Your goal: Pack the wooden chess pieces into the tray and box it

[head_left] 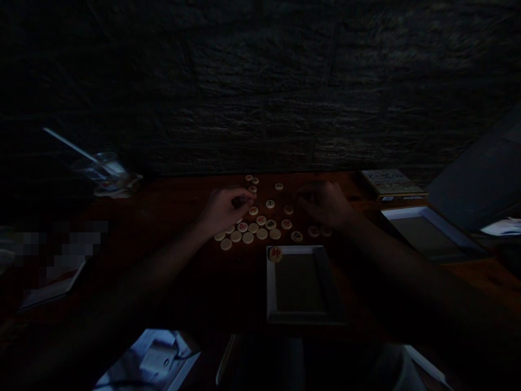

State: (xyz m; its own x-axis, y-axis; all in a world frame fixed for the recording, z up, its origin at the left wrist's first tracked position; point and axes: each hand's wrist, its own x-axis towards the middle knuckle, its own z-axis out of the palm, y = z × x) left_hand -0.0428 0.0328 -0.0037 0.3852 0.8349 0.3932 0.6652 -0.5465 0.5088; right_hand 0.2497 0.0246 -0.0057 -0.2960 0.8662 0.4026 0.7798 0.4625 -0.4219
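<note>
Round Chinese chess pieces, some with red or black characters and others plain side up, lie loosely grouped on the dark wooden table. My left hand is at the group's left side, thumb and index finger pinched together beside a red-marked piece. Whatever is in that pinch is hidden. Over on the right, my right hand is curled closed in deep shadow, nearest a dim red piece; its contents cannot be made out. One red-marked piece rests at the top left corner of a shallow box tray.
At right lie another open box part and a flat printed box. A clear cup with a straw stands at the back left. Behind the table rises a dark brick wall. A white adapter sits below the front edge.
</note>
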